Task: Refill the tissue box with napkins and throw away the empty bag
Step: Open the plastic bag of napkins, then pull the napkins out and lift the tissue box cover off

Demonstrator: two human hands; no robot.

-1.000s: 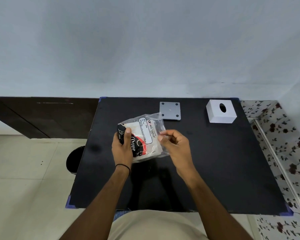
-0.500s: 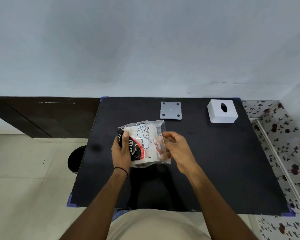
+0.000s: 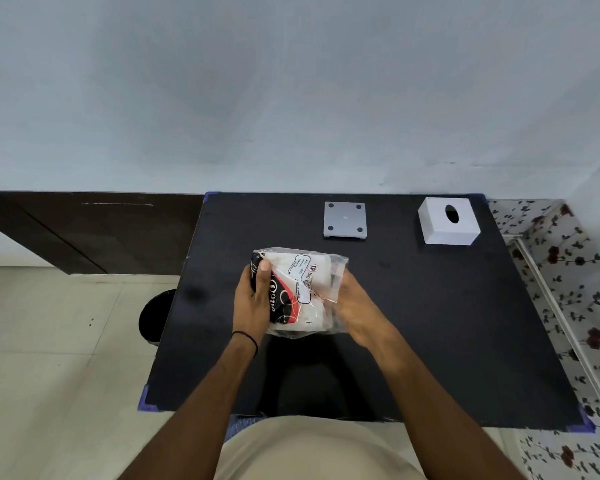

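We hold the napkin bag point(image 3: 300, 292) above the desk's point(image 3: 447, 323) middle: left hand point(image 3: 253, 299) clasping its left side, right hand point(image 3: 352, 306) gripping its right end. Opening stage; next, we free the napkins for the tissue box point(image 3: 447, 221) at the far right corner.

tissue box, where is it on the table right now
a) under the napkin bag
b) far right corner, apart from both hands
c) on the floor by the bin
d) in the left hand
b: the white tissue box stands at the table's far right corner, clear of both hands, which hold the napkin bag.
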